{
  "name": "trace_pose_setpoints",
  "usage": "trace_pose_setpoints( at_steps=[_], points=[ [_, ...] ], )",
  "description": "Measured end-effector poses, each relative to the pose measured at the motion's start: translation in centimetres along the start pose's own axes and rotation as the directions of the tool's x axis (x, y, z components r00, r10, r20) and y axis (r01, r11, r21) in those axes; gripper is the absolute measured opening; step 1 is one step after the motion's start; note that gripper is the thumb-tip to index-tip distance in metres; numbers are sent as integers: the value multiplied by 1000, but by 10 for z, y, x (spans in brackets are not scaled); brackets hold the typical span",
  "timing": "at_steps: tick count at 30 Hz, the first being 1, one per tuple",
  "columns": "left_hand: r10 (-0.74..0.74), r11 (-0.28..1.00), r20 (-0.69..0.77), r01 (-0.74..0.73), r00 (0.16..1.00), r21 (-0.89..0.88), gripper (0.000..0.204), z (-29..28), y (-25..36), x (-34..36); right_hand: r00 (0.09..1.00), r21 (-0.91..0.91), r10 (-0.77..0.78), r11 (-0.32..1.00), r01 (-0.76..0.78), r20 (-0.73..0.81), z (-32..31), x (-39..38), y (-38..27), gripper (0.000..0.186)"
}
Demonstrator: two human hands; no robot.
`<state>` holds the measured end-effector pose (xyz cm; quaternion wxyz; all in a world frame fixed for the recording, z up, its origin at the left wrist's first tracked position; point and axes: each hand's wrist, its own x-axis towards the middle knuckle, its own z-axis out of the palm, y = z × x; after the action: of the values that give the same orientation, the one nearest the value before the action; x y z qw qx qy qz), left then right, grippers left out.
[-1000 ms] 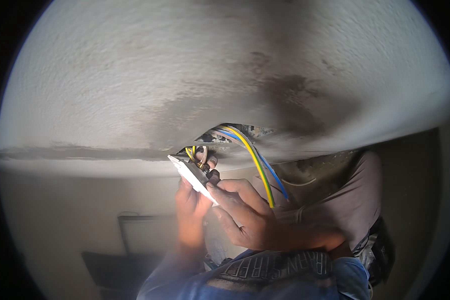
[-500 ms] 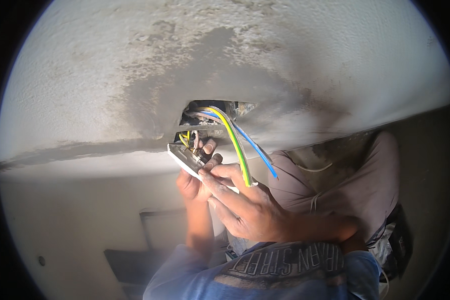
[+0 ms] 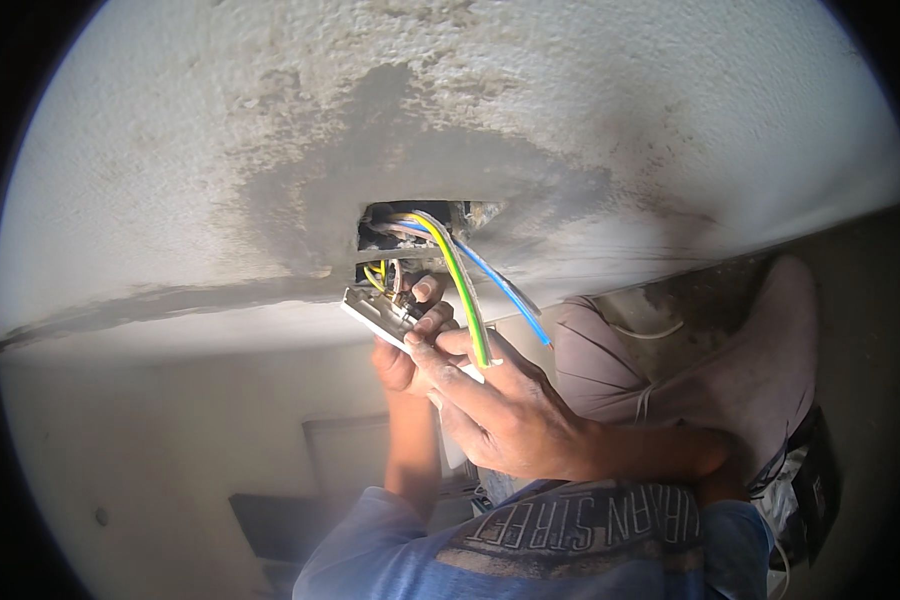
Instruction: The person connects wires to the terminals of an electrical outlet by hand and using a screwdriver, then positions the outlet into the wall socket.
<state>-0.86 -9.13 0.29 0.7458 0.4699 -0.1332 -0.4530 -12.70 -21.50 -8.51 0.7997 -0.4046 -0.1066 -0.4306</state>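
Note:
My left hand [image 3: 395, 365] holds a white electrical faceplate [image 3: 370, 318] from below and behind, its fingertips beside the terminals and short yellow wires [image 3: 375, 272] on the plate's back. Closer to me, my right hand [image 3: 500, 410] has its fingers on the plate's edge. Above both hands is a rough cut-out [image 3: 375, 215] in the plastered wall. A thick yellow-green wire [image 3: 458, 285] hangs from it down over my right fingers, with a blue wire [image 3: 515, 300] and other loose wires beside it. The far side of the plate is partly hidden by my right hand.
Grey patched plaster [image 3: 300, 180] surrounds the cut-out. My folded legs in pinkish-grey trousers [image 3: 700, 400] are at the right, near a white cable [image 3: 650, 335] and a dark bag [image 3: 810, 500]. A dark flat panel [image 3: 280, 530] lies at the lower left.
The view has shifted, so the cut-out sits higher and shows more fully. Both hands and the faceplate appear higher in the picture, still in much the same grip.

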Motion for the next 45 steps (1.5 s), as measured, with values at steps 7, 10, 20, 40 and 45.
trace_pose_setpoints(
  at_steps=[7,10,20,40,45],
  points=[
    [-16,999,-30,18,999,49,49,0,1,0,1000,-42,2,999,-3,-27,0,-3,4,41],
    [-19,998,-18,20,1000,64,45,1,1,3,1000,-56,-5,998,4,-24,0,-7,13,42],
    [135,975,-234,-88,963,202,39,-2,-2,-3,1000,-47,23,999,-22,20,-4,-11,20,38],
    [144,941,-114,-100,983,324,71,-2,2,-5,967,-5,241,970,-241,83,-35,40,4,63],
    [332,800,-241,-137,912,585,66,4,5,-25,977,-50,206,978,-204,46,-31,34,11,52]
  ],
)
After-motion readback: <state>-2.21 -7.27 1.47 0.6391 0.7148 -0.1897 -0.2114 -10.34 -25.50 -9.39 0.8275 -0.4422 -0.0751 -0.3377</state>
